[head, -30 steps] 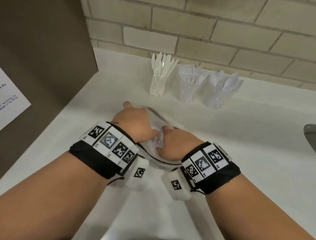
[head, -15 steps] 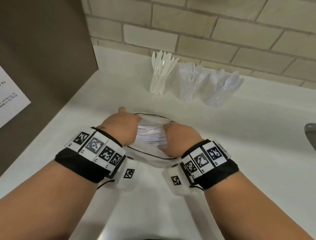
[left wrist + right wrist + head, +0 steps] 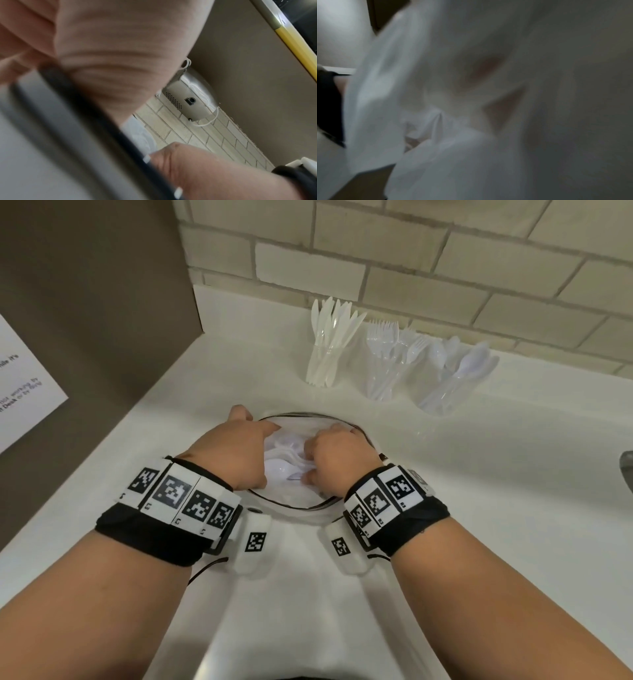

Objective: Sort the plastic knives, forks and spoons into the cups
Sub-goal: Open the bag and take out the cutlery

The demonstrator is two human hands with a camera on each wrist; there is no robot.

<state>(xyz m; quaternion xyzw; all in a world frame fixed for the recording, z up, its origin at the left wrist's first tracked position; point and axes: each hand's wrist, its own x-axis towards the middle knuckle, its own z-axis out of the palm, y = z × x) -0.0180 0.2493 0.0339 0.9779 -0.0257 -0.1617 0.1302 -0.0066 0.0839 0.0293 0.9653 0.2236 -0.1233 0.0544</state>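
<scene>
Both hands were at the mouth of a clear plastic bag in the middle of the head view. The left hand and right hand had fingers curled over its dark rim, holding it open, though the fingertips were mostly hidden. Loose white cutlery sat inside; couldn't sort out which kinds. Upper right: knife cup, fork cup, spoon cup. The right wrist view was just blurry white plastic.

A shared kitchenette or break room is suggested: white tabletop, pale brick wall, sink edge right of the hands, posted notice to their left.
</scene>
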